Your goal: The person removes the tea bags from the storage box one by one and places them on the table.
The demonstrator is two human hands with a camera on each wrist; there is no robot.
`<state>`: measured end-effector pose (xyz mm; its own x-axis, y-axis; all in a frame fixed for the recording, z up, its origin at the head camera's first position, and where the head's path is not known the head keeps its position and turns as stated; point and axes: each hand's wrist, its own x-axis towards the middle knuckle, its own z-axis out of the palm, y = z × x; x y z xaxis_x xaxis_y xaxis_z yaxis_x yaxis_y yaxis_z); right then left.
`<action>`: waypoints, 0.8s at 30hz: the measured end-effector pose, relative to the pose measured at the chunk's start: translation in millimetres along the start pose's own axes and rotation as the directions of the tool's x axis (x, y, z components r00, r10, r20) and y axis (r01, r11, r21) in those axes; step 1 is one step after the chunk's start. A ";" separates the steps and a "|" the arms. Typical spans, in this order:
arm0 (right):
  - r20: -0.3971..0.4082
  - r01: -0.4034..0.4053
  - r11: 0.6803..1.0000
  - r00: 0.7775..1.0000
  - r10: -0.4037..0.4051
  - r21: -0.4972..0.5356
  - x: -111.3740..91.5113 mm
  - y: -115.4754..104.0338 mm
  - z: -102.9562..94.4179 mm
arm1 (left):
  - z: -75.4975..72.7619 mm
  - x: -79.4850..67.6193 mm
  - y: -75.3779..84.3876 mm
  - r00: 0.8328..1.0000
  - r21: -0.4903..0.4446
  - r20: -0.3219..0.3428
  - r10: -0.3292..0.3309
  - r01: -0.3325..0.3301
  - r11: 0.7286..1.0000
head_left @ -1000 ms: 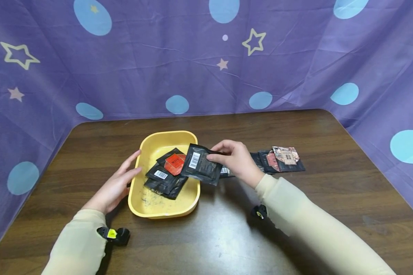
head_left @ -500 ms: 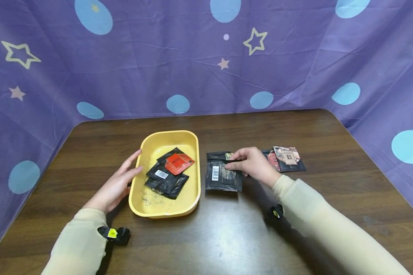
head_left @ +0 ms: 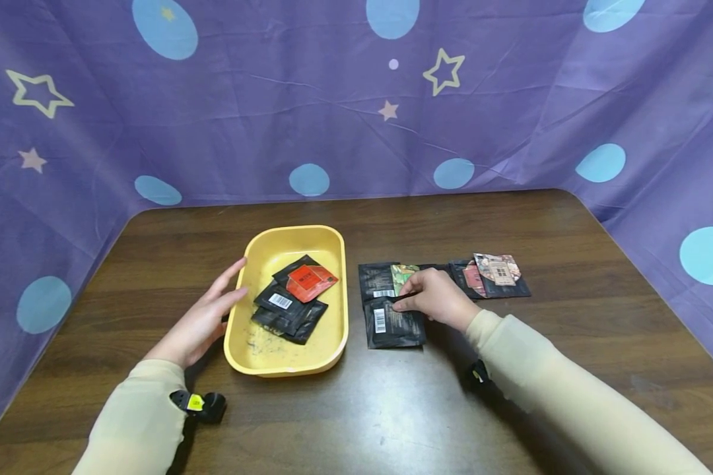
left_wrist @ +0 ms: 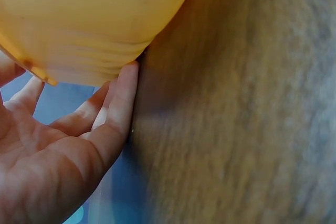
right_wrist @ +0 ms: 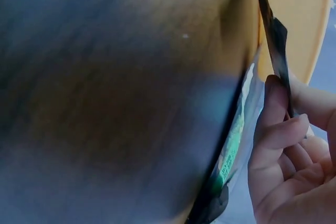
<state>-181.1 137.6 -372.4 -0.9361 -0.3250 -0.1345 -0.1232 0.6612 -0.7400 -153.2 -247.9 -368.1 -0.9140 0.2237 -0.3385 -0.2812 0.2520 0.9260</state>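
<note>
My right hand [head_left: 436, 298] pinches a black sachet [head_left: 397, 330] with a white barcode label by its upper edge, between thumb and fingers. It is just in front of a row of sachets, and in the right wrist view the pinched sachet [right_wrist: 275, 45] stands edge-on. Behind it lie a black barcode sachet [head_left: 375, 278] and a green-printed sachet [head_left: 403, 274]. Fairly straight fingers of my left hand [head_left: 199, 320] touch the left side of a yellow plastic basin [head_left: 285, 363]. Inside the basin are a red-fronted sachet [head_left: 310, 282] and several black sachets [head_left: 279, 301], overlapping.
Further right along the row lie a pink-labelled sachet [head_left: 471, 278] and one with a beige label [head_left: 500, 272], overlapping. All stand on a brown wooden table [head_left: 356, 422]. A purple curtain [head_left: 344, 132] hangs behind the table's far edge.
My right hand has carried the black sachet from over the basin's right rim to the right, then slightly towards me, in front of the row. My left hand stays at the basin.
</note>
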 end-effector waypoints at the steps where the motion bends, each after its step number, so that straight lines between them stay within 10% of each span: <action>1: -0.008 0.015 0.999 1.000 -0.015 -0.031 0.5 0.3 0.9 | 0.0 -0.1 0.0 1.000 0.000 0.000 0.000 0.000 1.000; 24: -0.069 0.079 0.928 0.991 -0.111 -0.364 0.8 -9.2 15.1 | -0.4 0.5 0.6 1.000 0.007 0.003 -0.008 0.008 1.000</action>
<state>-175.8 121.1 -375.6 -0.9369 -0.3495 -0.0057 -0.3083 0.8339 -0.4578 -153.9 -248.0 -367.6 -0.9107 0.2244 -0.3467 -0.2868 0.2603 0.9219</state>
